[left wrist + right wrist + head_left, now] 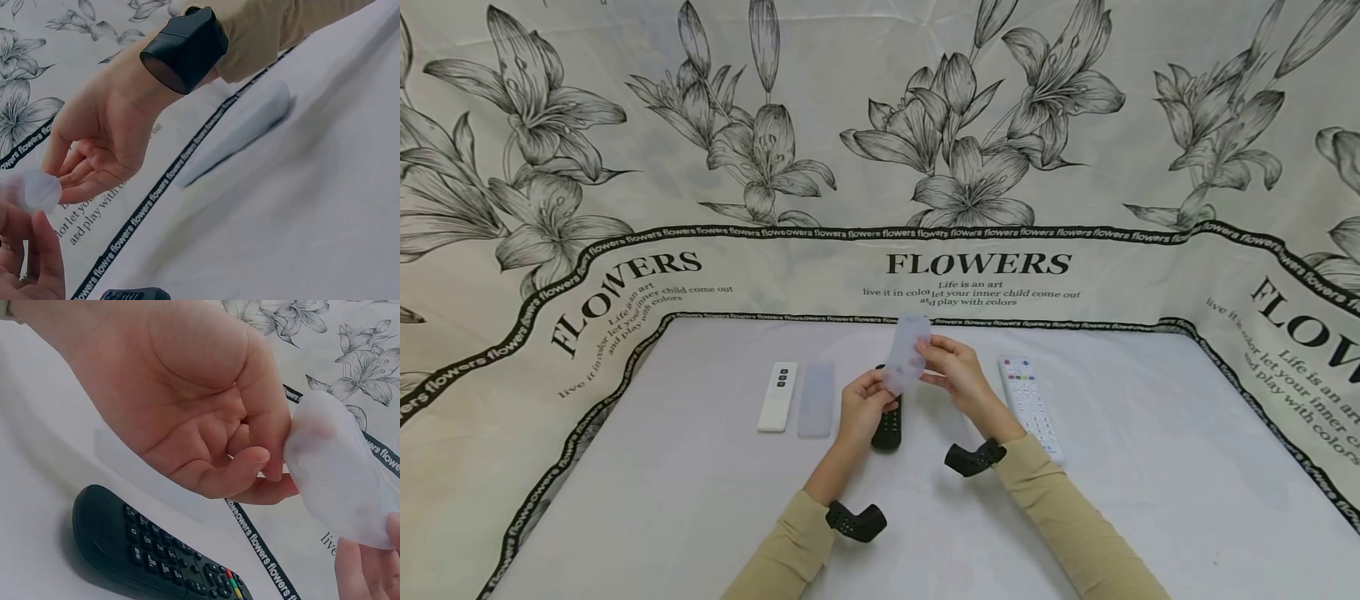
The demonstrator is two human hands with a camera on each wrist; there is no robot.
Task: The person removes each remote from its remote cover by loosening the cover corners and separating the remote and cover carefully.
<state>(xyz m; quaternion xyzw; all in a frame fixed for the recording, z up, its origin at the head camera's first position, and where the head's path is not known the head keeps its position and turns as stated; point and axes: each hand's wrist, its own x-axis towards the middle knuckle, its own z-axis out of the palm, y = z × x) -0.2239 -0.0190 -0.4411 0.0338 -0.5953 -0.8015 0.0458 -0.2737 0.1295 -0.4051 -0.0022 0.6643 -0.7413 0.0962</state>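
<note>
Altogether, two hands (867, 407) (957, 373), two translucent covers (907, 346) (816, 402), three remotes (777, 404) (887, 432) (1028, 400)

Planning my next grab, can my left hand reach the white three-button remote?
Probably, after releasing the pinched translucent sleeve: between left hand and white three-button remote lies only a second sleeve, flat.

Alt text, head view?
The left hand and right hand hold up a translucent cover, partly hiding a black remote on a white tabletop. To the left lie a small white remote and a second translucent cover; to the right, a longer white remote.
</note>
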